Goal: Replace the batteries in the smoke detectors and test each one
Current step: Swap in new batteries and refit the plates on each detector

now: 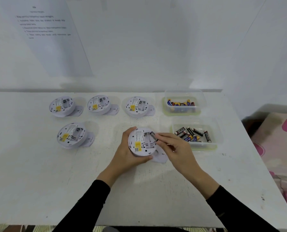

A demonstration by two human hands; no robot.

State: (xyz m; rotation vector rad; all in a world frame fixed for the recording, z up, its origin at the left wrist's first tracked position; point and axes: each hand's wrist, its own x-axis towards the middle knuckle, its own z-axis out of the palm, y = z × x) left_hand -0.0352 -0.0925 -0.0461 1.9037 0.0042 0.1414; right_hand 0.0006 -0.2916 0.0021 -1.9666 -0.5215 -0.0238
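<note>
Detector in work sits at front centre of the tabletop, back side up, compartment open, tilted up on its left edge by the left hand, which cups it with fingers wrapped round the rim and thumb at the near edge. Right hand pinches a black battery between thumb and fingertips, one end at the compartment's right side; can't tell if it's seated or coming out. Detector reads as a light, rigid plastic shell, so a rim grip is right; keep fingers off the yellow label and the thin compartment walls. Battery is small, hard, smooth and rolls, so hold it mid-body and push the spring end in first, judging by how such bays usually work. Mounting plate lies flat just beside and partly under the detector, thin and probably flexy. Four other detectors, e.g., lie backs up further left and behind. Near tub holds black batteries, far tub holds blue/yellow ones; which is fresh stock, can't tell.
</note>
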